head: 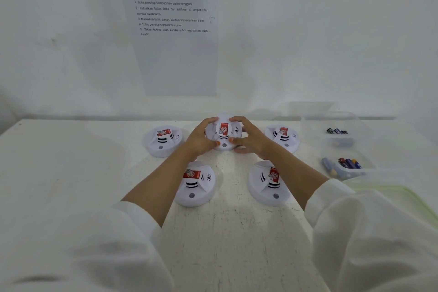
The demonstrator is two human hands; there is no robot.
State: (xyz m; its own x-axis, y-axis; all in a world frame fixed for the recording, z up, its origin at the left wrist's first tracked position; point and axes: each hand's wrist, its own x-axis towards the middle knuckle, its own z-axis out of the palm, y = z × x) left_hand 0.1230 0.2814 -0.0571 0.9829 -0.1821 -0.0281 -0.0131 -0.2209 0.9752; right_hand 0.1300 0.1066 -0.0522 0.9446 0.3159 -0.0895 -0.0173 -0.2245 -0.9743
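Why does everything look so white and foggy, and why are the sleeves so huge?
In the head view, bright even light blends the white wall, table and alarms, leaving only faint shadows; the wide lens stretches and blurs the sleeves at the bottom; the left hand and right hand gripping the middle alarm look sharpest.

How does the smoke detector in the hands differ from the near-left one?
The left hand and right hand grip the held detector; the near-left detector lies free on the table. The held detector's red label runs upright, the near-left detector's sideways. Both are white, round, with a grey button.
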